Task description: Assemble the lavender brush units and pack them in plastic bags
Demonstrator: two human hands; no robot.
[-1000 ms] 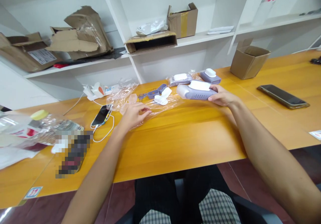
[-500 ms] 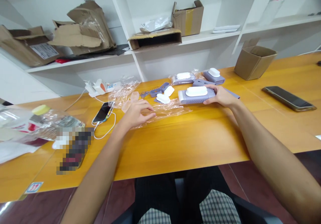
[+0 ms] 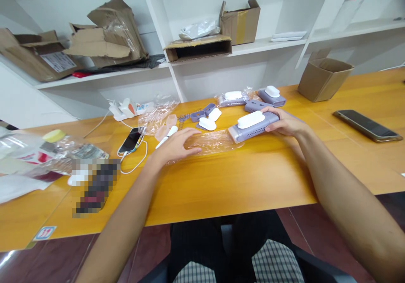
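Note:
My right hand (image 3: pixel 286 124) grips one end of a purple device with a white top piece (image 3: pixel 251 126), tilted just above the wooden table (image 3: pixel 221 181). Its other end points at a clear plastic bag (image 3: pixel 211 141) lying flat on the table. My left hand (image 3: pixel 177 145) rests on the bag's left end, fingers curled over the plastic. Behind the bag lie small white and purple parts (image 3: pixel 207 118). Two more purple devices (image 3: pixel 272 96) and a bagged one (image 3: pixel 232 98) sit further back.
A phone on a white cable (image 3: pixel 129 141) lies left of my left hand. Plastic bags and a bottle (image 3: pixel 53 152) crowd the left end. A dark phone (image 3: pixel 367 125) and an open cardboard box (image 3: pixel 324 78) stand at the right. White shelves with torn boxes (image 3: pixel 104 38) line the back.
My right hand has brought the purple device nearer and lower, toward the bag's open end. My left hand slid along the bag and now holds it down.

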